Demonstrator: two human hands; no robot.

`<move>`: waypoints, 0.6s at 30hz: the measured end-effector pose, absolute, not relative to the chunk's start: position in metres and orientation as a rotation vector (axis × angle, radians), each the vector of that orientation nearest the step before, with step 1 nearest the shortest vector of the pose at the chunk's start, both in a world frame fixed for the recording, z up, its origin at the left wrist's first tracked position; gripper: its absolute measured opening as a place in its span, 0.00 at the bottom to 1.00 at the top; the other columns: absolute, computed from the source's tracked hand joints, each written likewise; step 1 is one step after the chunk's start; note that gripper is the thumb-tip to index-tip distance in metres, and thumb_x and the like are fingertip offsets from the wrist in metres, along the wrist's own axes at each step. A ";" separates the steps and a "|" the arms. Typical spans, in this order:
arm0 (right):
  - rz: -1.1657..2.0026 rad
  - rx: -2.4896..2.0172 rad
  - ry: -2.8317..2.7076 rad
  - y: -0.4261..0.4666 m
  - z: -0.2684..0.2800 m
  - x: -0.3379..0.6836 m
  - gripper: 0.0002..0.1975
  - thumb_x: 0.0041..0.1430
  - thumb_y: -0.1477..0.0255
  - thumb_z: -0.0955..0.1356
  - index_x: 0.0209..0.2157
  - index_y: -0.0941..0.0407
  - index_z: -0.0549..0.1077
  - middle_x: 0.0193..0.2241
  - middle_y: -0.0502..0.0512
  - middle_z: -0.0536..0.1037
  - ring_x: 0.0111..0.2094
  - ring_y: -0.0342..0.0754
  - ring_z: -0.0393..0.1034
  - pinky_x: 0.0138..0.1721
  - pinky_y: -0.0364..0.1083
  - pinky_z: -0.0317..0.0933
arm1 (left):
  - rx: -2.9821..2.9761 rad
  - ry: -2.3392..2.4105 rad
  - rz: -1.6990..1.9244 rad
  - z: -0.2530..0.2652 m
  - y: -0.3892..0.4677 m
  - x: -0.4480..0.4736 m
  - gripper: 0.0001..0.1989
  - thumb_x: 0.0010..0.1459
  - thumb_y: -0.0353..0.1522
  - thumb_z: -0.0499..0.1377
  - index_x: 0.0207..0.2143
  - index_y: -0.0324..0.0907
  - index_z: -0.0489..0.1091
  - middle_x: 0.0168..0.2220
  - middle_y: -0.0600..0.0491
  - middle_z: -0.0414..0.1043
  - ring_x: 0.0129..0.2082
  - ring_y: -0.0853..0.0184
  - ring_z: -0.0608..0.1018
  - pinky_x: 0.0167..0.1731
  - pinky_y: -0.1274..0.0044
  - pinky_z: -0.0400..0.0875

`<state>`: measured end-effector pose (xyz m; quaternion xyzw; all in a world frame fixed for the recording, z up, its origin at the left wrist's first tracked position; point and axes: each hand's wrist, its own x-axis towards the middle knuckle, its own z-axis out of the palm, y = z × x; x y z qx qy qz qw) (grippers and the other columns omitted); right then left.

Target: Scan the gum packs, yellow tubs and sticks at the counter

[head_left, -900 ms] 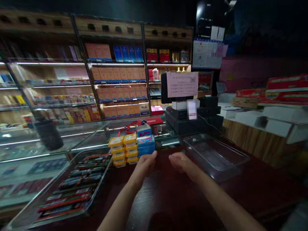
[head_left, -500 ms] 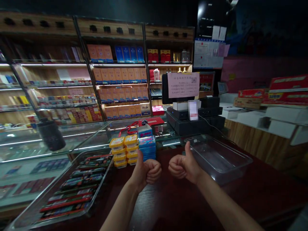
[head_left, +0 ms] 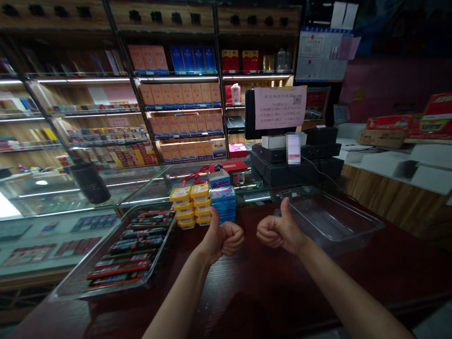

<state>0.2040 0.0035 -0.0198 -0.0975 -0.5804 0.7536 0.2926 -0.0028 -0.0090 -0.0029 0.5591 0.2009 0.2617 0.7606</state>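
While our left hand [head_left: 226, 238] and right hand [head_left: 280, 233] face each other, we log two thumbs-up fists above the dark worktop [head_left: 226, 301].
We mark the fingers [head_left: 233, 235] on both as clenched into the palms, fists apart, thumbs [head_left: 213, 219] pointing up. Just beyond the left one we have stacked yellow-lidded tubs [head_left: 182, 207] on the worktop, beside a stack of blue packs [head_left: 223, 207] (small print, we can't read it). Farther left, a clear tray [head_left: 72, 286] holds rows of long packets [head_left: 130, 245]; just past the right fist we note another clear tray [head_left: 325, 217]. Behind, a pink notice [head_left: 280, 108] covers much of a dark screen [head_left: 250, 115].
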 end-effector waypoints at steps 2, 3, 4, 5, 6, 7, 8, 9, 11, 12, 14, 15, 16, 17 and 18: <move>2.009 -0.283 -1.547 0.004 -0.019 0.206 0.41 0.39 0.34 0.38 0.14 0.55 0.54 0.11 0.42 0.50 0.12 0.33 0.37 0.11 0.38 0.28 | 1.217 0.441 0.565 -0.002 -0.008 -0.004 0.40 0.37 0.69 0.30 0.13 0.42 0.50 0.12 0.61 0.43 0.11 0.79 0.45 0.10 0.82 0.35; 2.004 -0.297 -1.549 0.005 -0.019 0.207 0.41 0.39 0.34 0.38 0.14 0.55 0.54 0.12 0.42 0.51 0.12 0.33 0.37 0.11 0.38 0.28 | 1.215 0.439 0.560 -0.002 -0.007 -0.004 0.40 0.38 0.69 0.30 0.13 0.42 0.51 0.12 0.61 0.43 0.11 0.79 0.45 0.10 0.82 0.35; 1.996 -0.309 -1.552 0.005 -0.018 0.207 0.41 0.39 0.34 0.38 0.14 0.55 0.54 0.12 0.42 0.51 0.12 0.33 0.37 0.11 0.38 0.28 | 1.213 0.436 0.554 -0.001 -0.006 -0.004 0.40 0.38 0.68 0.30 0.13 0.42 0.51 0.12 0.61 0.43 0.11 0.79 0.45 0.10 0.82 0.35; 1.990 -0.320 -1.556 0.006 -0.017 0.208 0.41 0.39 0.34 0.38 0.14 0.55 0.54 0.12 0.42 0.51 0.12 0.33 0.37 0.11 0.38 0.28 | 1.209 0.430 0.547 -0.001 -0.004 -0.005 0.40 0.38 0.68 0.30 0.13 0.42 0.51 0.12 0.61 0.43 0.11 0.79 0.45 0.10 0.82 0.35; 1.986 -0.330 -1.558 0.008 -0.016 0.208 0.41 0.39 0.34 0.38 0.14 0.55 0.54 0.11 0.42 0.51 0.12 0.33 0.37 0.11 0.37 0.28 | 1.202 0.422 0.541 0.000 -0.002 -0.005 0.40 0.38 0.68 0.30 0.13 0.42 0.51 0.12 0.61 0.43 0.11 0.79 0.45 0.10 0.82 0.36; 1.984 -0.340 -1.559 0.010 -0.016 0.209 0.41 0.39 0.34 0.38 0.14 0.55 0.54 0.11 0.42 0.51 0.12 0.33 0.37 0.11 0.37 0.28 | 1.194 0.412 0.539 0.000 0.001 -0.006 0.40 0.39 0.68 0.30 0.13 0.41 0.51 0.12 0.61 0.43 0.11 0.79 0.46 0.10 0.82 0.36; 1.987 -0.351 -1.558 0.012 -0.016 0.210 0.41 0.39 0.34 0.38 0.14 0.55 0.54 0.11 0.42 0.50 0.12 0.33 0.36 0.11 0.37 0.27 | 1.185 0.402 0.540 0.000 0.005 -0.007 0.40 0.39 0.68 0.30 0.13 0.41 0.52 0.12 0.61 0.43 0.11 0.79 0.46 0.10 0.82 0.36; 1.993 -0.361 -1.559 0.015 -0.016 0.210 0.41 0.40 0.34 0.38 0.14 0.55 0.54 0.11 0.42 0.50 0.12 0.33 0.36 0.11 0.37 0.27 | 1.175 0.394 0.543 0.000 0.009 -0.009 0.40 0.40 0.68 0.30 0.13 0.41 0.52 0.12 0.61 0.43 0.11 0.79 0.46 0.10 0.83 0.36; 2.017 -0.380 -1.560 0.024 -0.019 0.213 0.41 0.40 0.34 0.38 0.14 0.55 0.54 0.11 0.42 0.50 0.11 0.33 0.35 0.11 0.37 0.27 | 1.149 0.389 0.542 -0.001 0.018 -0.012 0.40 0.40 0.68 0.30 0.13 0.41 0.52 0.12 0.61 0.43 0.11 0.79 0.46 0.10 0.83 0.36; 2.031 -0.390 -1.558 0.029 -0.021 0.214 0.41 0.40 0.34 0.38 0.14 0.55 0.54 0.11 0.42 0.50 0.11 0.33 0.35 0.11 0.37 0.27 | 1.133 0.392 0.540 -0.002 0.023 -0.013 0.40 0.40 0.67 0.30 0.13 0.41 0.51 0.12 0.61 0.43 0.11 0.79 0.46 0.10 0.83 0.36; 2.056 -0.410 -1.547 0.038 -0.026 0.217 0.41 0.41 0.34 0.38 0.14 0.55 0.54 0.11 0.41 0.50 0.11 0.33 0.35 0.11 0.37 0.27 | 1.099 0.401 0.544 -0.001 0.030 -0.017 0.39 0.40 0.67 0.30 0.14 0.41 0.51 0.12 0.61 0.43 0.11 0.80 0.46 0.09 0.84 0.36; 2.063 -0.417 -1.535 0.042 -0.028 0.218 0.41 0.41 0.35 0.38 0.14 0.55 0.54 0.11 0.41 0.50 0.11 0.33 0.35 0.10 0.37 0.27 | 1.086 0.404 0.553 -0.001 0.033 -0.018 0.39 0.40 0.68 0.30 0.14 0.41 0.51 0.12 0.61 0.43 0.11 0.80 0.46 0.09 0.84 0.36; 2.068 -0.419 -1.521 0.045 -0.029 0.219 0.40 0.41 0.34 0.38 0.14 0.55 0.53 0.11 0.41 0.50 0.11 0.33 0.35 0.10 0.37 0.27 | 1.077 0.404 0.566 0.000 0.034 -0.019 0.39 0.40 0.68 0.31 0.13 0.41 0.51 0.12 0.61 0.43 0.11 0.80 0.45 0.09 0.84 0.36; 2.069 -0.419 -1.509 0.047 -0.031 0.219 0.40 0.41 0.34 0.38 0.13 0.55 0.53 0.11 0.41 0.49 0.12 0.33 0.35 0.10 0.37 0.26 | 1.074 0.401 0.578 0.001 0.035 -0.020 0.39 0.40 0.68 0.31 0.13 0.41 0.50 0.12 0.61 0.43 0.11 0.80 0.45 0.10 0.84 0.36; 2.067 -0.418 -1.502 0.048 -0.032 0.219 0.40 0.41 0.34 0.38 0.13 0.55 0.53 0.11 0.41 0.49 0.12 0.33 0.34 0.10 0.37 0.26 | 1.074 0.400 0.587 0.003 0.034 -0.021 0.39 0.40 0.68 0.31 0.13 0.41 0.50 0.12 0.62 0.42 0.11 0.80 0.45 0.10 0.84 0.36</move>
